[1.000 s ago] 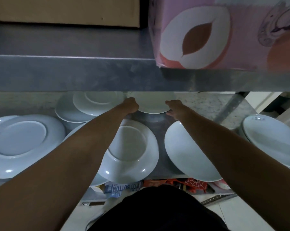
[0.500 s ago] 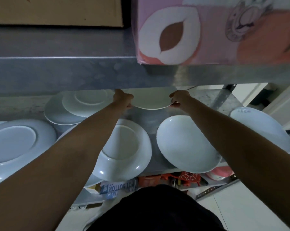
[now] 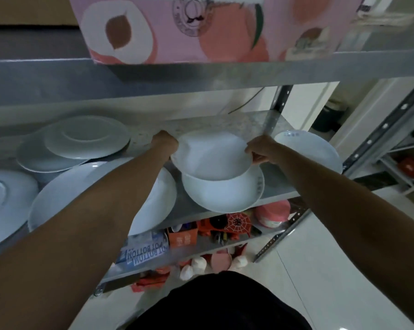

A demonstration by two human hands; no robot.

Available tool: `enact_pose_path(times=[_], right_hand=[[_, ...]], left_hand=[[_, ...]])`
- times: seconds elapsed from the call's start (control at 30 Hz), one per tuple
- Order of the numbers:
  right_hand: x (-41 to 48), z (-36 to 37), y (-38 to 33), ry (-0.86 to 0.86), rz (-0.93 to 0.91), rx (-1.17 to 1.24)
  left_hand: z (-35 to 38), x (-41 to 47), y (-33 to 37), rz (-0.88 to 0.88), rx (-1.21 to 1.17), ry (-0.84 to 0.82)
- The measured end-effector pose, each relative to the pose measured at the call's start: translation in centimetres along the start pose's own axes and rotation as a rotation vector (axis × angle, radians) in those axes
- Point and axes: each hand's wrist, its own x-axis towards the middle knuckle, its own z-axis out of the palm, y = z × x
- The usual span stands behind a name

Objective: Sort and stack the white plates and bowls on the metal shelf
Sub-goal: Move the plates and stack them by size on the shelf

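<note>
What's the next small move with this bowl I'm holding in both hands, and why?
Probably lower the bowl straight down and let go. The left hand and right hand grip opposite rims, and it hangs just above the plate at the shelf front. Whether it touches the plate yet is unclear, so ease it down.

Body check, head cam: two bare arms, dark top.
I see the left hand (image 3: 166, 142) and right hand (image 3: 261, 148) ungloved, no rings, watch or bands visible. Both forearms bare down to the frame edge, no sleeves in shot. Black garment (image 3: 221, 303) across the torso at bottom centre, plain, no print or logo I can make out.
</note>
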Motion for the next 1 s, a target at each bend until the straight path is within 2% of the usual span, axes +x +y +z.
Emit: enact_pose_path(times=[0.2,0.43,0.6,0.77,0.9,1.0], right_hand=[[-0.9,-0.8,2.8,-0.02,-0.001,-0.167],[-0.6,-0.8,3.3,0.118,-0.14,-0.345],[-1.0,0.5,1.3,0.119,-0.294,-0.428],[-2.2,4.3,-1.7,0.051,-0.428,-0.406],[-4.2,8.8,-3.3,-0.087,-0.609,-0.494],[-6.1,12.1,-3.7,-0.238,-0.66,-0.429]], left_hand=[[2.1,-2.6,0.7,0.016,0.114,0.006],[2.8,-4.1,0.4,0.013,0.166,-0.032],[1.6,-5.2,-0.6,0.028,0.197,0.008],[-1.6,-6.1,-4.8,-0.048,0.197,0.151],[-3.6,-8.0,-9.8,-0.075,0.204,0.306],[-4.3,-9.9,-12.8,-0.124,0.302,0.344]])
